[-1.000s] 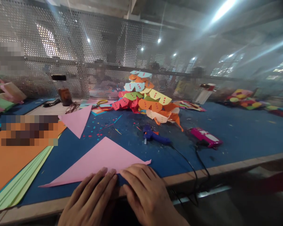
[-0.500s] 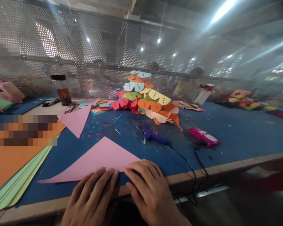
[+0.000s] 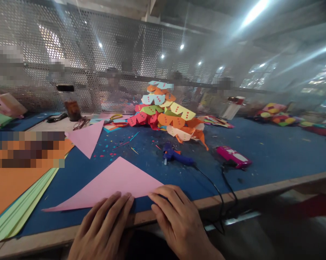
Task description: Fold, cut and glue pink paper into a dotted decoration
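Observation:
A pink sheet of paper (image 3: 116, 180), folded into a triangle, lies on the blue tabletop close to the front edge. My left hand (image 3: 106, 220) rests flat with fingertips on the paper's lower edge, near its middle. My right hand (image 3: 176, 216) has its fingers stretched over the paper's right corner, partly covering it. Both hands are open, pressing rather than grasping. Behind to the left lies a second pink paper triangle (image 3: 87, 139).
Orange sheets (image 3: 22, 184) and green sheets (image 3: 30, 211) are stacked at left. A blue glue gun (image 3: 176, 156) with a cable and a magenta device (image 3: 233, 157) lie at right. Decorated paper pieces (image 3: 171, 112) are heaped behind. A lidded jar (image 3: 72, 104) stands back left.
My right hand has slid slightly to the right along the paper's edge, widening the gap between my hands. The left hand stays nearly in place. The view has shifted a little.

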`<state>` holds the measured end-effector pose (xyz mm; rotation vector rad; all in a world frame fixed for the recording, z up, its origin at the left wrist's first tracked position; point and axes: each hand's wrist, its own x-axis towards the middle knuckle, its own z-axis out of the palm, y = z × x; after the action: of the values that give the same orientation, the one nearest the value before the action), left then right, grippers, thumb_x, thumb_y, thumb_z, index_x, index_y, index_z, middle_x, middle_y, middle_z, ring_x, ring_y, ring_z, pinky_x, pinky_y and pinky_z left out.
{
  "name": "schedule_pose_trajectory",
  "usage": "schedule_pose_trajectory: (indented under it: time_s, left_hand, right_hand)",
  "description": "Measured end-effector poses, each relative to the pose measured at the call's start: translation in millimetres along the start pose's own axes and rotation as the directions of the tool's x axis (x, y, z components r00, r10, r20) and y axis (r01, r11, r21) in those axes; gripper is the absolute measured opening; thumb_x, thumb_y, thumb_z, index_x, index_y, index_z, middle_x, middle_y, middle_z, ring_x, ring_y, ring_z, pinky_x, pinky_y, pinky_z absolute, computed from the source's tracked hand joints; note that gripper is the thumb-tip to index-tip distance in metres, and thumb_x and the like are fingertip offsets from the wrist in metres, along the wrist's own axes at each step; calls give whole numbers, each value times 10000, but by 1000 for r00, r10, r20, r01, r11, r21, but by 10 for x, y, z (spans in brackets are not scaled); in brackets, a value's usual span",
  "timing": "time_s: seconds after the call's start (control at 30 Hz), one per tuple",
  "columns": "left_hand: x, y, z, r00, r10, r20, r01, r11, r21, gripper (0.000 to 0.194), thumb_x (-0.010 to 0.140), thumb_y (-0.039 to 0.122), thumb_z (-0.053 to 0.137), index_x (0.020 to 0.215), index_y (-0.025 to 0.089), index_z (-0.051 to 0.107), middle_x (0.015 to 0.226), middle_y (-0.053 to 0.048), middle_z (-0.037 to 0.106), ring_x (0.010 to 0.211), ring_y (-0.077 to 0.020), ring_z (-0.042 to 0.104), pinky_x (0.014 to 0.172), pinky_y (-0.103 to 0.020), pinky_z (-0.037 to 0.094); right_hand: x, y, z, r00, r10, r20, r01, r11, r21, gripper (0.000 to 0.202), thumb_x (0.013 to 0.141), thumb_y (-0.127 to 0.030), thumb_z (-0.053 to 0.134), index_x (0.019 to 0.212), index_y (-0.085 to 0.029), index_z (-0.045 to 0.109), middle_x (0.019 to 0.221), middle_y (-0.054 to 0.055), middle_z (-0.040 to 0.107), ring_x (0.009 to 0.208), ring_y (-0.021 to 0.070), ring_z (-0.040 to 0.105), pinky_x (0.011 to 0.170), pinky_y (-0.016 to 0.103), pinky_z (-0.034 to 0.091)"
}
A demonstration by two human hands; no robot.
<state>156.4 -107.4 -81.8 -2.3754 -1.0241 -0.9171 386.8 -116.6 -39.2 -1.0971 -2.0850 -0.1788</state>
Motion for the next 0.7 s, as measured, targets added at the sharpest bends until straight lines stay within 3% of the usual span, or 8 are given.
schedule_pose_trajectory:
  time_s: [0.1,0.2,0.4,0.7]
  left_hand:
    - [-15,-93,-36,998,68,13,-69,995,79,435,986,306,562,1394,158,597,1349,-52,702,1214,-212,625,1179,-341,286]
    - [-77,-165,-80,998,65,-3,-64,992,112,491,955,332,603,1405,134,589,1336,-73,706,1192,-230,631,1230,-348,227]
    - [-222,-165,-151,994,-102,-49,107,989,102,566,957,247,616,1505,180,489,1373,-55,685,1248,-251,604,1243,-410,258]
    - [-295,-162,-200,981,-187,-46,190,979,68,590,956,254,599,1528,271,454,1364,-15,694,1278,-243,616,1235,-421,297]
  right_hand:
    - [-21,31,-10,1000,12,-2,-12,1000,5,256,972,-84,560,1193,-159,667,1066,97,712,989,246,636,842,428,584]
    - [-14,36,-1,1000,9,-13,-9,1000,25,262,967,-76,563,1193,-162,664,1059,94,709,981,243,635,827,427,586]
    - [-38,67,-21,997,18,-72,-15,999,38,263,959,-34,557,1155,-176,660,1007,81,699,949,223,638,821,399,579]
    - [-135,275,-101,996,36,-84,-39,999,-31,241,963,-21,549,1133,-152,659,1034,96,678,963,223,615,835,398,550]
